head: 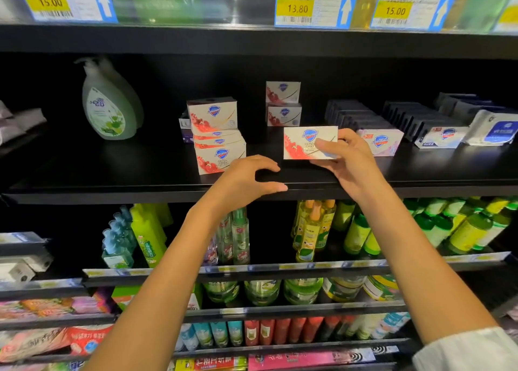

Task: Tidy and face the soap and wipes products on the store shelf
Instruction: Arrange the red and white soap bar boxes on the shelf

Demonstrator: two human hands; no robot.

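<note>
Right hand pinches a red-and-white soap box, held upright and face-out just above the shelf. Left hand is empty, fingers loosely curved, hovering at the shelf edge. Left of it, a soap stack sits skewed, so still to square. Behind the held box, two boxes stand stacked. Right of the right hand: pink soap, wipes. Roughly midway, I'd judge.

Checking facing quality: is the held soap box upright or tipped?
Upright: soap box stands level, logo facing out, pinched by right hand.
</note>
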